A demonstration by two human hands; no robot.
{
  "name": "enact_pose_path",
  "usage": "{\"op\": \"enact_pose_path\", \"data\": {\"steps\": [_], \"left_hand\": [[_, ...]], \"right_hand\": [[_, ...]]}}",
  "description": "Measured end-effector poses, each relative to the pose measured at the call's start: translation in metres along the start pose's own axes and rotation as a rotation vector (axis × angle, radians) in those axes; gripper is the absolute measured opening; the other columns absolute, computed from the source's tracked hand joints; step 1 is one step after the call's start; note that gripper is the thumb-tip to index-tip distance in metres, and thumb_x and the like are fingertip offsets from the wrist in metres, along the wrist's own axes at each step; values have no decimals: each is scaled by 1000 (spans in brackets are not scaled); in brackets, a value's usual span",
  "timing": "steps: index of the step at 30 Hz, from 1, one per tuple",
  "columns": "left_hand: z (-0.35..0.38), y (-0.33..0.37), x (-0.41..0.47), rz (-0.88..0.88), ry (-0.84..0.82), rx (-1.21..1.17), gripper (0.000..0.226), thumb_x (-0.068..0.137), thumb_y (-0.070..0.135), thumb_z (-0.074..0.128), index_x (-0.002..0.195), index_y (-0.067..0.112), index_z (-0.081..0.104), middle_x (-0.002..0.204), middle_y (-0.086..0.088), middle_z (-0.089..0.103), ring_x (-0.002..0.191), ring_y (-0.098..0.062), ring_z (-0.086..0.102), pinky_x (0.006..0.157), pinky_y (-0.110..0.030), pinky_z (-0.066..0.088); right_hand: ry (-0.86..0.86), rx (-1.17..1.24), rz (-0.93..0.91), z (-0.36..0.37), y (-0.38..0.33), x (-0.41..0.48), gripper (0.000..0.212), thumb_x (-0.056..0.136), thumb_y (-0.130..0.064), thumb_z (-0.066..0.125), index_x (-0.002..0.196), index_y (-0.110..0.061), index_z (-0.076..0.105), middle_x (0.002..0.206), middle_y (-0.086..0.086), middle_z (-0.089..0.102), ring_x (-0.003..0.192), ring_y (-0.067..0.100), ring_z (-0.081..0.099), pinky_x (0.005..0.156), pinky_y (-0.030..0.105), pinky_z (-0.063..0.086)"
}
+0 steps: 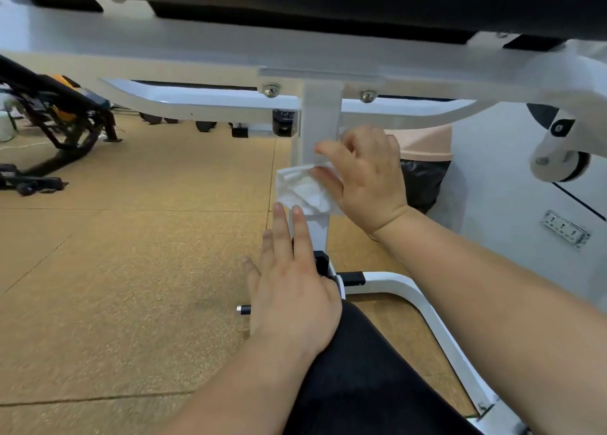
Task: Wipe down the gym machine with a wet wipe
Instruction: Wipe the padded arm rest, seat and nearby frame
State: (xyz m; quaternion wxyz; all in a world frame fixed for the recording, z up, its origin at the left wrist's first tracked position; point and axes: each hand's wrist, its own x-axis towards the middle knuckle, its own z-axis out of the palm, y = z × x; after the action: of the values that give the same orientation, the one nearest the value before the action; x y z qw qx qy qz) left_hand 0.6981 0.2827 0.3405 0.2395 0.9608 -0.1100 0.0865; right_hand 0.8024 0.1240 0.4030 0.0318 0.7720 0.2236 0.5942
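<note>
Mid-frame, crumpled white wet wipe [303, 190] is gripped against white metal post [320, 132] by right hand [364, 178]; flat left hand [292, 290] empty. Loosely held, wipe could be dropped.

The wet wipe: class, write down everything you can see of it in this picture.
The wet wipe is a thin white sheet, crumpled into folds. It lies against the gym machine's white upright post, about halfway up. The right hand grips it from the right, fingers over its upper edge, pressing it to the post. Its lower edge ends just above the left hand, whose straight fingers rest on the post.
</note>
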Motion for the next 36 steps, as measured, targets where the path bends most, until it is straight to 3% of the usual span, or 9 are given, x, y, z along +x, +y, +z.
{"op": "enact_pose_path", "data": {"steps": [2, 4, 6, 9, 15, 19, 25, 33, 36], "left_hand": [[1, -2, 1, 9, -1, 2, 94, 99, 32, 42, 154, 24, -33, 160, 2, -43, 158, -26, -9, 126, -58, 4], [2, -3, 2, 8, -8, 11, 93, 99, 31, 43, 156, 23, -29, 162, 1, -40, 158, -27, -6, 126, -58, 7], [2, -3, 2, 15, -10, 19, 90, 99, 30, 43, 158, 21, -25, 164, -1, -36, 158, -27, -4, 126, -58, 9], [0, -2, 1, 17, -27, 4, 88, 99, 28, 43, 160, 20, -20, 166, -2, -32, 158, -27, -4, 126, -57, 10], [0, -4, 2, -8, -50, -13, 88, 99, 31, 46, 161, 22, -16, 167, -4, -28, 158, -28, -1, 127, -54, 8], [1, -4, 4, -18, -79, -13, 89, 97, 31, 47, 161, 23, -15, 168, -5, -25, 158, -29, 0, 128, -52, 8], [2, -6, 6, -36, -96, -34, 89, 97, 33, 48, 162, 22, -12, 169, -4, -22, 157, -29, 3, 127, -50, 14], [1, -7, 6, -63, -55, -102, 82, 100, 34, 40, 162, 16, -10, 171, -4, -12, 158, -27, 5, 127, -49, 16], [1, -5, 6, -77, -106, -52, 82, 100, 34, 40, 163, 12, -8, 172, -6, -11, 157, -28, 7, 126, -48, 18]], "right_hand": [[-24, 33, -17, 2, -5, -8, 12, 90, -9, 71, 99, -13, 65, 81, 12, 55, 69, 32, 50, 58, 43, 44], [-65, 41, 5, 3, -13, -17, 11, 83, 1, 74, 88, -8, 70, 78, 12, 58, 65, 29, 53, 49, 40, 45], [-99, 75, 14, 3, -18, -24, 7, 84, 3, 73, 87, -3, 71, 83, 13, 61, 69, 30, 56, 52, 39, 47], [-99, 115, -59, 2, -17, -32, 7, 91, 6, 65, 94, 2, 70, 97, 19, 65, 82, 36, 61, 72, 45, 51], [-188, 23, -135, -3, -11, -49, 27, 96, -5, 61, 122, 0, 68, 132, 21, 63, 122, 40, 60, 102, 51, 48], [-356, -28, -228, -8, -3, -24, 60, 97, -36, 59, 147, -4, 51, 162, 19, 37, 153, 37, 29, 124, 59, 23], [-421, -194, -232, -9, 11, 37, 92, 97, -66, 40, 165, -11, 11, 170, 25, 3, 158, 41, 1, 128, 53, 5], [-640, -175, -676, -9, 26, -59, 79, 107, -57, 31, 164, -6, 11, 172, 15, 4, 160, 31, 1, 129, 49, 8], [-573, -186, -641, -11, 31, -19, 79, 107, -56, 35, 164, -6, 13, 172, 15, 8, 159, 31, 5, 129, 48, 4]]}}
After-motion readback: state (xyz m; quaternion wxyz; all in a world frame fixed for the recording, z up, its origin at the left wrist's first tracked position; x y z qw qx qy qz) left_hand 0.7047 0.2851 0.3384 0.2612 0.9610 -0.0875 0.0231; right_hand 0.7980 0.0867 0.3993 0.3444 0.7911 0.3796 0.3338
